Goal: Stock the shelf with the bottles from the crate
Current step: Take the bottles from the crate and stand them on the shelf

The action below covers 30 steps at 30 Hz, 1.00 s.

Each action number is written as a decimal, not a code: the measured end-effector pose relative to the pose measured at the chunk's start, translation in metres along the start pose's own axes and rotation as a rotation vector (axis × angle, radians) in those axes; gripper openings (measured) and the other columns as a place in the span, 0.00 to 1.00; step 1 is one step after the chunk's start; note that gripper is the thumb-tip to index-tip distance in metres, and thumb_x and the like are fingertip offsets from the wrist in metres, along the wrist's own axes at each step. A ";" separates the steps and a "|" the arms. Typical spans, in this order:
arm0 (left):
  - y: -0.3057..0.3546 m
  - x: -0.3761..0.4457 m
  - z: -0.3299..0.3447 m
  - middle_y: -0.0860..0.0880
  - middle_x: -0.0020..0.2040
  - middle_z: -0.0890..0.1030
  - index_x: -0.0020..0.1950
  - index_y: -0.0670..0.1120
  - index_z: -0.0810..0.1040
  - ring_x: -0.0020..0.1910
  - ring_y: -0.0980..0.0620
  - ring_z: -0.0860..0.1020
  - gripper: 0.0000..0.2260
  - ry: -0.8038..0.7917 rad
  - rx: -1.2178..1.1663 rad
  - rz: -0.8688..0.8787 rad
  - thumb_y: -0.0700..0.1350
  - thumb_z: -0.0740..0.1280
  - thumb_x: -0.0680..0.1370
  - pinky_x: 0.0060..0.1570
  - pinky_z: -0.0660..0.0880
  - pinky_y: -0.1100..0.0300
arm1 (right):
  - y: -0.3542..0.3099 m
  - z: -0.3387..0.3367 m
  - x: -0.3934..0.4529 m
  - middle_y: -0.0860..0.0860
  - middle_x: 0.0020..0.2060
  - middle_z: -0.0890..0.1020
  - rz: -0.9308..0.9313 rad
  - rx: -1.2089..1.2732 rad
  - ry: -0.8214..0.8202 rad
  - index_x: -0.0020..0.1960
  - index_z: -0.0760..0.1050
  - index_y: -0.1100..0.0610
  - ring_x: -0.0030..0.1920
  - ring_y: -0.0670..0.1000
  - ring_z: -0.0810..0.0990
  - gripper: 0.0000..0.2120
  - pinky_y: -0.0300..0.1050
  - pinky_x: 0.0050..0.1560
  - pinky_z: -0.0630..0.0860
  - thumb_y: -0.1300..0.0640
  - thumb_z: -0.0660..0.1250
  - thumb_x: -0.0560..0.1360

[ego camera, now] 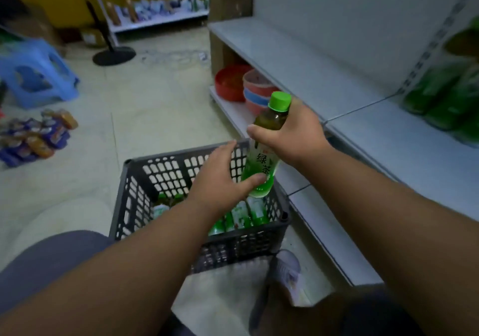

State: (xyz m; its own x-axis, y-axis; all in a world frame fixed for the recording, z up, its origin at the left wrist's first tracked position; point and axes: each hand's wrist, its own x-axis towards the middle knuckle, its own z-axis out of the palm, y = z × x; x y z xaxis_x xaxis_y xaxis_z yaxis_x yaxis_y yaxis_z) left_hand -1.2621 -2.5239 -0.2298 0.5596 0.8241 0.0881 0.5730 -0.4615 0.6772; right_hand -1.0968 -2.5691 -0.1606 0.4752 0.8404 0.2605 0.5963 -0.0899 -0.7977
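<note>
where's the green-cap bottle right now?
Head view, centre: the bottle is held by its neck in the right hand, over the right side of the crate, with the left hand touching its base. The shelf lies just right.

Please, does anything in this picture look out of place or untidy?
Yes. A drinks pack lies on the floor, apart from the shelves, and pale scraps are scattered near the black stand base. The bottles in the crate lie jumbled on their sides. No spill shows.
</note>
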 end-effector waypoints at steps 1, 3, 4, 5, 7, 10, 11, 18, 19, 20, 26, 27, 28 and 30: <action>0.021 -0.001 0.001 0.53 0.77 0.66 0.80 0.53 0.60 0.74 0.54 0.65 0.51 -0.007 -0.042 0.032 0.75 0.66 0.61 0.67 0.61 0.60 | -0.008 -0.024 -0.008 0.38 0.40 0.82 -0.021 0.003 0.041 0.51 0.76 0.48 0.43 0.37 0.80 0.21 0.38 0.47 0.77 0.43 0.78 0.63; 0.061 -0.006 0.005 0.55 0.75 0.69 0.79 0.56 0.61 0.71 0.55 0.68 0.51 -0.049 -0.125 0.081 0.74 0.69 0.59 0.66 0.66 0.57 | -0.022 -0.072 -0.028 0.30 0.34 0.79 -0.056 -0.020 0.125 0.48 0.75 0.46 0.38 0.29 0.77 0.18 0.25 0.39 0.70 0.43 0.78 0.64; 0.078 -0.010 0.009 0.57 0.73 0.71 0.77 0.59 0.62 0.70 0.57 0.69 0.49 -0.079 -0.159 0.106 0.73 0.71 0.59 0.66 0.68 0.56 | -0.028 -0.094 -0.038 0.29 0.33 0.79 -0.057 -0.038 0.167 0.47 0.74 0.47 0.37 0.29 0.77 0.19 0.24 0.36 0.68 0.42 0.78 0.63; 0.095 -0.014 0.013 0.60 0.69 0.73 0.73 0.65 0.64 0.68 0.61 0.70 0.44 -0.107 -0.185 0.144 0.71 0.73 0.59 0.65 0.69 0.57 | -0.032 -0.115 -0.048 0.33 0.33 0.80 -0.052 -0.056 0.212 0.47 0.74 0.48 0.37 0.32 0.78 0.20 0.27 0.36 0.70 0.40 0.77 0.63; 0.124 -0.021 0.023 0.69 0.62 0.73 0.64 0.72 0.64 0.62 0.70 0.70 0.36 -0.170 -0.222 0.233 0.69 0.75 0.60 0.60 0.68 0.64 | -0.033 -0.152 -0.068 0.41 0.37 0.80 -0.026 -0.086 0.295 0.48 0.74 0.50 0.39 0.39 0.79 0.22 0.38 0.39 0.75 0.39 0.77 0.62; 0.158 -0.026 0.048 0.63 0.66 0.74 0.72 0.59 0.67 0.65 0.65 0.71 0.43 -0.279 -0.275 0.299 0.66 0.78 0.61 0.64 0.69 0.61 | -0.023 -0.193 -0.095 0.44 0.40 0.80 0.020 -0.096 0.407 0.48 0.73 0.49 0.41 0.42 0.80 0.22 0.41 0.42 0.77 0.41 0.78 0.63; 0.170 -0.026 0.057 0.60 0.68 0.74 0.75 0.57 0.66 0.67 0.62 0.71 0.46 -0.317 -0.284 0.316 0.66 0.78 0.60 0.65 0.70 0.58 | -0.018 -0.205 -0.103 0.43 0.41 0.80 0.037 -0.102 0.446 0.48 0.72 0.49 0.42 0.41 0.79 0.22 0.39 0.42 0.76 0.42 0.78 0.63; 0.246 0.011 0.142 0.61 0.61 0.77 0.69 0.57 0.70 0.60 0.64 0.74 0.38 -0.433 -0.253 0.500 0.65 0.76 0.63 0.52 0.69 0.71 | 0.035 -0.279 -0.104 0.39 0.42 0.81 0.175 -0.199 0.588 0.53 0.74 0.44 0.42 0.39 0.80 0.23 0.36 0.40 0.76 0.42 0.77 0.62; 0.258 0.020 0.153 0.62 0.58 0.77 0.65 0.58 0.71 0.56 0.68 0.74 0.36 -0.439 -0.247 0.523 0.67 0.75 0.61 0.45 0.69 0.75 | 0.046 -0.287 -0.100 0.38 0.40 0.81 0.192 -0.203 0.607 0.50 0.73 0.43 0.41 0.37 0.80 0.21 0.34 0.39 0.75 0.43 0.78 0.62; 0.269 0.029 0.164 0.64 0.54 0.78 0.62 0.59 0.71 0.53 0.73 0.73 0.34 -0.447 -0.245 0.536 0.68 0.73 0.59 0.42 0.69 0.78 | 0.057 -0.294 -0.095 0.38 0.40 0.82 0.212 -0.207 0.621 0.48 0.72 0.42 0.41 0.37 0.80 0.20 0.35 0.39 0.76 0.43 0.78 0.61; 0.302 0.079 0.233 0.60 0.57 0.80 0.63 0.56 0.74 0.56 0.64 0.77 0.34 -0.591 -0.161 0.613 0.65 0.77 0.60 0.51 0.71 0.67 | 0.127 -0.318 -0.069 0.45 0.45 0.80 0.320 -0.291 0.673 0.52 0.70 0.46 0.46 0.49 0.80 0.25 0.49 0.45 0.80 0.43 0.78 0.61; 0.302 0.083 0.243 0.57 0.60 0.79 0.66 0.53 0.73 0.59 0.59 0.77 0.36 -0.594 -0.114 0.620 0.64 0.78 0.61 0.56 0.73 0.62 | 0.135 -0.319 -0.067 0.46 0.45 0.80 0.337 -0.300 0.682 0.52 0.69 0.47 0.47 0.50 0.79 0.25 0.50 0.45 0.79 0.44 0.78 0.62; 0.301 0.088 0.254 0.54 0.64 0.78 0.69 0.51 0.72 0.62 0.54 0.76 0.40 -0.587 -0.046 0.625 0.65 0.78 0.62 0.60 0.73 0.57 | 0.146 -0.320 -0.064 0.46 0.46 0.79 0.360 -0.311 0.690 0.52 0.69 0.47 0.48 0.51 0.79 0.25 0.50 0.46 0.79 0.44 0.78 0.62; 0.299 0.093 0.271 0.47 0.70 0.74 0.74 0.46 0.68 0.67 0.48 0.73 0.48 -0.549 0.102 0.613 0.69 0.76 0.62 0.67 0.70 0.50 | 0.162 -0.322 -0.059 0.46 0.45 0.79 0.388 -0.311 0.717 0.52 0.68 0.48 0.48 0.52 0.79 0.26 0.48 0.45 0.78 0.45 0.78 0.63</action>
State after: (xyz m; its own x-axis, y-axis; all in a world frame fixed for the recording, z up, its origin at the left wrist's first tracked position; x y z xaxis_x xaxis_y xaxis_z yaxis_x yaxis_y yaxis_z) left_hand -0.8768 -2.6743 -0.2171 0.9881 0.1506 0.0329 0.1075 -0.8262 0.5530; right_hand -0.8199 -2.8048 -0.1298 0.9117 0.1909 0.3639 0.4077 -0.5300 -0.7436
